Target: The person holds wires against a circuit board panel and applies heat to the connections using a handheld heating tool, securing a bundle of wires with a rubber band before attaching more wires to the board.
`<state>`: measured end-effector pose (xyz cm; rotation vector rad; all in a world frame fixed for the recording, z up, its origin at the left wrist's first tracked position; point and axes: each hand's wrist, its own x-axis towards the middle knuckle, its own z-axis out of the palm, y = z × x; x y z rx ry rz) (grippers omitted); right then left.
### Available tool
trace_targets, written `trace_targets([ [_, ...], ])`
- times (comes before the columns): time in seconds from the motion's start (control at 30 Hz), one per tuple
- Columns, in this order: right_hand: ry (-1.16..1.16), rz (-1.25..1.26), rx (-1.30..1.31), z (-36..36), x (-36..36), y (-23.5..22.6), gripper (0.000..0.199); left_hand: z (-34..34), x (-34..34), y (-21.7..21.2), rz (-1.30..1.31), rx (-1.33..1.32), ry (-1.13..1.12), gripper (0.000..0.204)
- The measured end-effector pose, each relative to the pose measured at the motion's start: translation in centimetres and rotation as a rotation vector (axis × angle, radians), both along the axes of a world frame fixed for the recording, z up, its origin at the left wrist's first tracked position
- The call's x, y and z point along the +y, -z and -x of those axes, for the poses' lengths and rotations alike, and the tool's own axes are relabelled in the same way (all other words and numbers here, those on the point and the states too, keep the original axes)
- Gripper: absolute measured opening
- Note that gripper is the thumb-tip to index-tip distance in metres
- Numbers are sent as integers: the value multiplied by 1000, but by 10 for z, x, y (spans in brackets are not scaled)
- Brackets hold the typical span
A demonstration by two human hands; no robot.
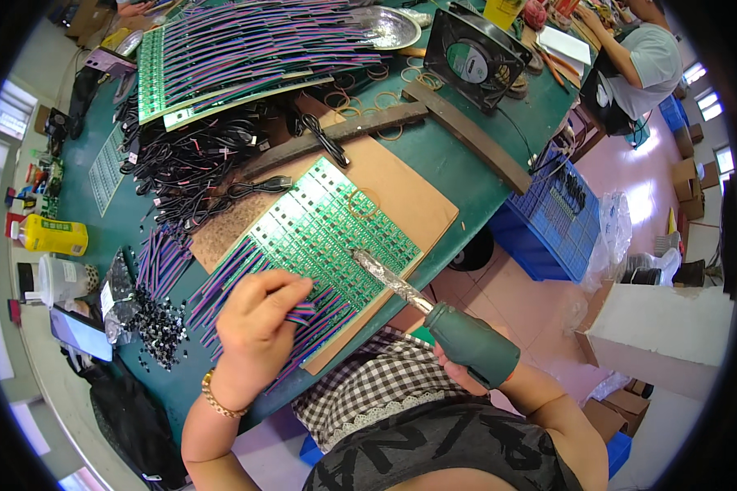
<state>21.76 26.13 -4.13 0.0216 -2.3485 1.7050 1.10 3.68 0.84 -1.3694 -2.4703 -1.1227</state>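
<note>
A green circuit board panel (327,204) with rows of small parts lies at a slant on a brown board (413,192) at the table's near edge. Striped multicolour ribbon wires (332,307) stick out over its near left side. My left hand (258,315) is closed above these wires, thumb and fingers pinching a short ribbon wire (302,313). In my right hand (460,372) is a soldering iron (475,344) with a dark green handle, its fingers mostly hidden behind it. The silvery tip points left, over the panel's right part; whether it touches cannot be told.
Wooden bars (344,135) and black cables (196,155) lie beyond the panel. Stacked wired panels (237,57) and a black fan (475,59) stand farther back. Loose black parts (160,327) are at left, a blue crate (549,221) at right. Another person (643,61) sits far right.
</note>
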Motion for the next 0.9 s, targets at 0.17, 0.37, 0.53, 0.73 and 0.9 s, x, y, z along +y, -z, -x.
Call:
trace_targets([
  [0.17,-66,-75,-46,-16,1,14,23,-8,4,18,74,0,-4,39],
  [0.37,-80,292,-358,-31,-4,23,39,-9,4,22,107,66,-27,37],
  [0.53,-174,-139,-64,-6,-2,-5,30,-8,3,24,92,59,-10,37],
  [0.73,-213,-254,-82,-2,0,-5,42,-8,2,24,76,67,5,38],
  [0.9,-234,-288,47,-4,1,3,37,-9,3,22,88,45,-4,33],
])
